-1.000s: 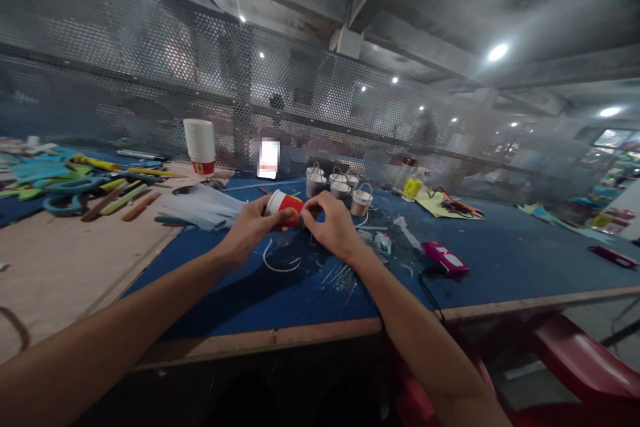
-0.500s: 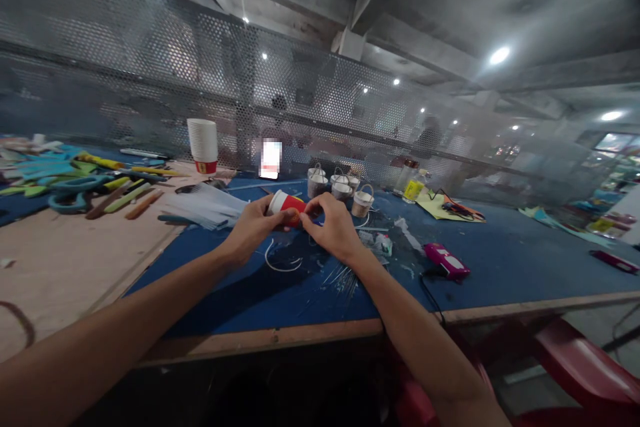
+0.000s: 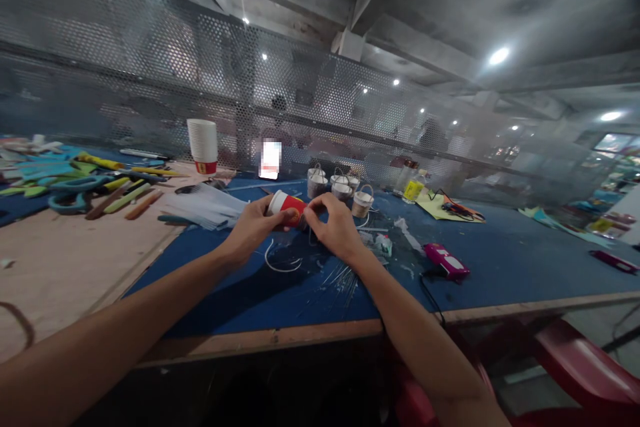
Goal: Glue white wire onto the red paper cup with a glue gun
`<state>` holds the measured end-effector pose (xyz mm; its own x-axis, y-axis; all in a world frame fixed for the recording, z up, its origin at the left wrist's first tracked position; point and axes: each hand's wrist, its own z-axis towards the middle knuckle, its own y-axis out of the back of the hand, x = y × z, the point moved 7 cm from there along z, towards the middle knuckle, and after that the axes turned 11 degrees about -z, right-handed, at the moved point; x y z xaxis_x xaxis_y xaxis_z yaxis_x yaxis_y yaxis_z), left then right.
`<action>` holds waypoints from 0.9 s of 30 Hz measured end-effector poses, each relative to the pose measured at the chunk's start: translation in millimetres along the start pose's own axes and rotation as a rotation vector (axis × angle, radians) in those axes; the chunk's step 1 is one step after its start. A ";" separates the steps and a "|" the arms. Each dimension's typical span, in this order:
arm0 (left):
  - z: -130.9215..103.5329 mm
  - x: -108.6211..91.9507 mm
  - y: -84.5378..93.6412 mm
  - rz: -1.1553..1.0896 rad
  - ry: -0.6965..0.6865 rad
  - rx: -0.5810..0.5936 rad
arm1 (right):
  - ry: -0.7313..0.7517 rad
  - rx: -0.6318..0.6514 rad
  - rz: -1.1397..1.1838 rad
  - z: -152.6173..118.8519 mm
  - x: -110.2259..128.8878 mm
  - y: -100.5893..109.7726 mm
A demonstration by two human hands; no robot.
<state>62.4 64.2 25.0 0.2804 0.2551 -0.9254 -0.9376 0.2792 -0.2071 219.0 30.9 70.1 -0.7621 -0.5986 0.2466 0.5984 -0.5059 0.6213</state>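
A red and white paper cup (image 3: 289, 205) lies tipped on its side in the air above the blue table, its white rim to the left. My left hand (image 3: 256, 225) is closed around it near the rim. At the cup's base my right hand (image 3: 331, 221) is closed in a pinch, its fingertips against or just beside the cup. What those fingertips hold, if anything, is too small to make out; a faint thin loop shows below them. Behind the hands stand several small buckets (image 3: 363, 203) with looped handles. Under them on the table lies a curved white strip (image 3: 281, 268).
A stack of paper cups (image 3: 203, 147) stands back left, near scissors (image 3: 70, 200) and coloured pens. Translucent sticks (image 3: 207, 205) lie left of my hands. To the right are a magenta corded device (image 3: 447, 261), thin wires (image 3: 345, 278) and a yellow-labelled bottle (image 3: 414, 188). A perforated metal screen (image 3: 300, 103) closes the back.
My right fingertips have shifted slightly at the cup's base, and a thin loop now shows below them. The cup and my left hand have hardly moved.
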 end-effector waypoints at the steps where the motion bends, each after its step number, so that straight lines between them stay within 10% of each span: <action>1: -0.1 -0.5 0.2 -0.002 0.003 -0.003 | -0.017 -0.002 0.038 1.1 -2.2 2.7; 12: 2.6 5.3 8.1 -0.091 0.091 -0.070 | -0.079 0.280 0.478 6.1 -3.6 11.6; 27: 3.8 14.4 1.2 -0.233 0.203 -0.024 | -0.018 0.215 0.350 7.0 -4.1 8.7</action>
<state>66.0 71.7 12.7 0.4439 -0.0036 -0.8961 -0.8583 0.2856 -0.4264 225.6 33.4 79.7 -0.5274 -0.6995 0.4823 0.7583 -0.1315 0.6385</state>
